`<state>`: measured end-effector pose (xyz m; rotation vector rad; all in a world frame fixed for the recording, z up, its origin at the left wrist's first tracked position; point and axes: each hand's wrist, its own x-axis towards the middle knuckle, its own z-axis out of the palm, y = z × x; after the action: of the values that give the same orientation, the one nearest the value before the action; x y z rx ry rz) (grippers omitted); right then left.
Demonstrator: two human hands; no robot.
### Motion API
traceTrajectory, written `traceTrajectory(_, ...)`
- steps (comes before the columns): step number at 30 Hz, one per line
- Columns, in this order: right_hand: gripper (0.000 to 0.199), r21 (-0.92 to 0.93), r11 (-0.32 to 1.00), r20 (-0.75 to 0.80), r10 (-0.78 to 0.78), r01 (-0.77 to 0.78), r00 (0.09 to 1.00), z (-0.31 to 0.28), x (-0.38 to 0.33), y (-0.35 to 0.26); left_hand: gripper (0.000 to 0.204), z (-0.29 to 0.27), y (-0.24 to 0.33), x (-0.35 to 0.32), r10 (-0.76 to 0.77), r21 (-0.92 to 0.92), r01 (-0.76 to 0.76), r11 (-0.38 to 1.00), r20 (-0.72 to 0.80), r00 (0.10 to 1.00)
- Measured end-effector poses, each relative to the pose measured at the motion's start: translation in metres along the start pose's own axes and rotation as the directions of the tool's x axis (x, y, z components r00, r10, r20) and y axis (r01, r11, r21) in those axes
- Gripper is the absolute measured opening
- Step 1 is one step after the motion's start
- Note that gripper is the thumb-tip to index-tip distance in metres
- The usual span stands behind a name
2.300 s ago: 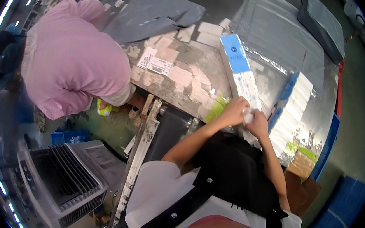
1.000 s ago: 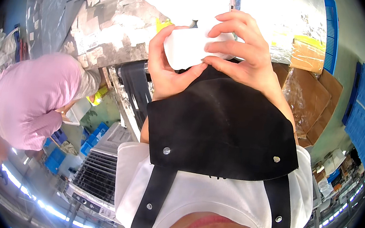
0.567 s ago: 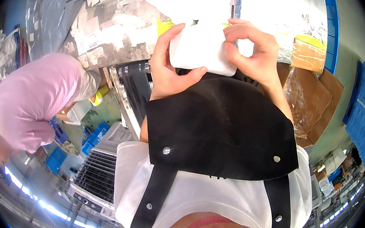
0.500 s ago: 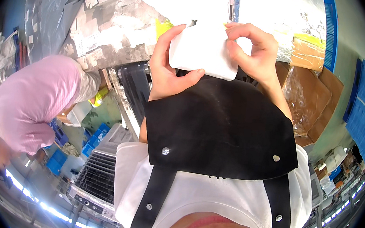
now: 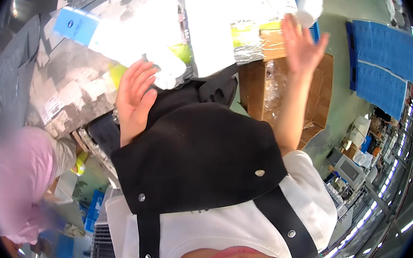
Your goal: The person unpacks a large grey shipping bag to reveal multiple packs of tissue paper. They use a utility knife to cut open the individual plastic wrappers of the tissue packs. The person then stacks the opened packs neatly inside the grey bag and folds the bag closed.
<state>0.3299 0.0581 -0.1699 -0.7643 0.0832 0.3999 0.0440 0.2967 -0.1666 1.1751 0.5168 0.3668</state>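
My left hand (image 5: 134, 99) is open at the table's near edge, fingers stretched out and nothing in them. Just beyond its fingertips lies a white, glaring object (image 5: 171, 72), its shape washed out by light. My right hand (image 5: 303, 49) reaches far out to the right, open with fingers spread. Right beyond those fingertips is a smooth white rounded piece (image 5: 310, 8), over the edge of a blue crate (image 5: 317, 31). Whether the fingertips touch it I cannot tell.
An open cardboard box (image 5: 323, 90) with clear plastic wrap stands below my right forearm. A blue printed sheet (image 5: 76, 25) lies on the worktable (image 5: 88, 92). A person in pink (image 5: 18, 175) bends at the left. Blue panels (image 5: 384, 61) stand at the right.
Both hands have let go of the white piece held between them. The right hand has swung out to the far right; the left lies open near the table edge. The view has turned right.
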Motion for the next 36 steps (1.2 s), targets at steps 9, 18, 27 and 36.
traceTrajectory(9,0.05,-0.692,0.688,0.136,0.422,-0.219,0.896,0.046,-0.037,0.12,0.021,-0.05,-0.014,-0.012,0.066,0.125,-0.022,0.992,-0.361,0.93)
traceTrajectory(18,0.099,-0.664,-0.377,0.289,0.667,0.646,0.687,0.09,-0.069,0.234,0.02,-0.048,-0.027,-0.039,0.087,0.07,-0.06,0.996,-0.493,0.866)
traceTrajectory(27,0.059,-0.86,-0.258,0.178,0.658,0.44,0.732,0.08,-0.027,0.24,0.022,-0.039,-0.055,-0.041,0.017,0.039,-0.004,0.999,-0.346,0.938)
traceTrajectory(36,0.044,-0.69,0.481,0.211,0.848,-0.541,0.486,0.081,-0.033,0.197,0.013,-0.002,-0.011,-0.036,0.306,0.233,-0.232,0.944,-0.368,0.878)
